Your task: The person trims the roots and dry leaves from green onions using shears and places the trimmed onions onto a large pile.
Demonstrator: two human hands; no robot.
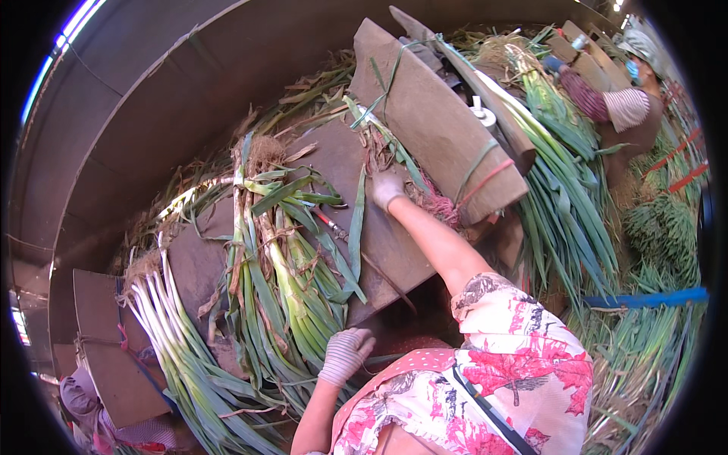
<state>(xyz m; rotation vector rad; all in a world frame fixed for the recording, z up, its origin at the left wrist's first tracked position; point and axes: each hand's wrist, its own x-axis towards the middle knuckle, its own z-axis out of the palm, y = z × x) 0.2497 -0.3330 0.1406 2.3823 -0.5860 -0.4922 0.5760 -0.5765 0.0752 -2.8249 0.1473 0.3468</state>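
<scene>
My right hand (388, 189), in a pale glove, reaches to a clump of dry brown leaf strips (377, 152) beside an upright wooden board (432, 119). Its fingertips are hidden, so its hold on the strips is unclear. My left hand (347, 354), in a striped glove, is curled closed close to my body, beside the leaf ends of a leek-like bundle of long green onions (284, 256). That bundle lies roots away from me on a worn board (392, 250). A hose with a red and metal fitting (331, 224) lies to the bundle's right.
Whiter-stemmed onions (165, 307) lie at the left, and another heap (560, 165) at the right. Boards partition the bench, and a curved wall (142, 114) rises behind. Co-workers (631, 108) (85, 398) are on both sides. A blue bar (648, 298) crosses the right.
</scene>
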